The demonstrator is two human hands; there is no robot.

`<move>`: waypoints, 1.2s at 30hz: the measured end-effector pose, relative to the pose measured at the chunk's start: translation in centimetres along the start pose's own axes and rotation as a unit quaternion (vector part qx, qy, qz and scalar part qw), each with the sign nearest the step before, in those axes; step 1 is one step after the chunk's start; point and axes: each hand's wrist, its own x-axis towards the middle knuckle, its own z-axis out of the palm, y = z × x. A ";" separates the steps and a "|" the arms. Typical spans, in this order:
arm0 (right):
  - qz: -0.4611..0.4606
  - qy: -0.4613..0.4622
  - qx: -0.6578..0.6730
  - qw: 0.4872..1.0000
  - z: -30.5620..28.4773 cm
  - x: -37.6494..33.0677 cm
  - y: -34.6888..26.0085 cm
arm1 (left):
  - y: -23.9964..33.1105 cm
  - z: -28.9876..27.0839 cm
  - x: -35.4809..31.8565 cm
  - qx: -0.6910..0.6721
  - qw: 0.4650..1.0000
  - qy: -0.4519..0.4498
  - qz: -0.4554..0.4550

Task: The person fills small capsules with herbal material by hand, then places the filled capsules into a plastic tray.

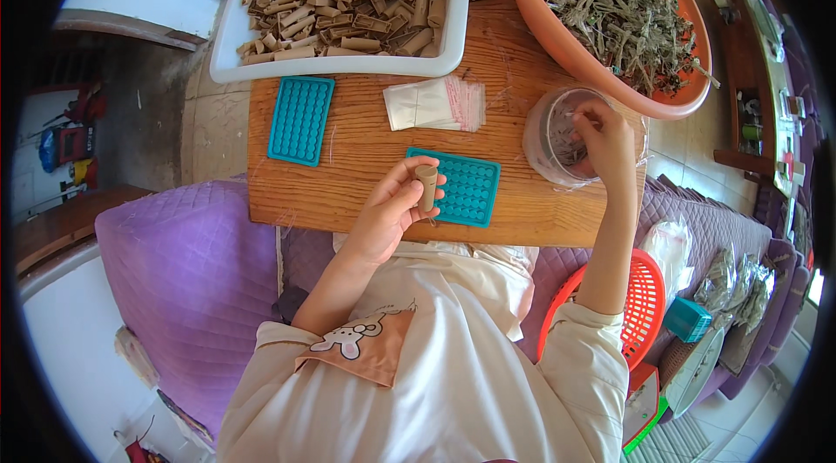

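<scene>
My left hand (380, 217) is closed around a small brown tube (427, 188), held upright between thumb and fingers above the table's near edge. Just behind that hand lies a teal tray (477, 195) with rows of round cavities. To the right, my right hand (605, 139) reaches over the rim of a see-through round tub (540, 154). Its fingers are pinched together at the mouth; whatever they hold is too small to make out. Dark bits show inside the tub. A second teal tray (300, 121) rests at the table's left side.
A white bin (340, 68) heaped with brown tubes and half-shells stands at the back. An orange basin (601, 62) of dried plant stalks overhangs the right corner. Small see-through bags (422, 106) lie mid-table (348, 180). A red basket (643, 297) sits beside my right arm.
</scene>
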 end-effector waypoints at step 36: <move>0.029 -0.069 0.488 0.870 5.6 -7.2 -6.4 | 1.3 2.4 0.3 -0.377 0.916 -0.074 -0.112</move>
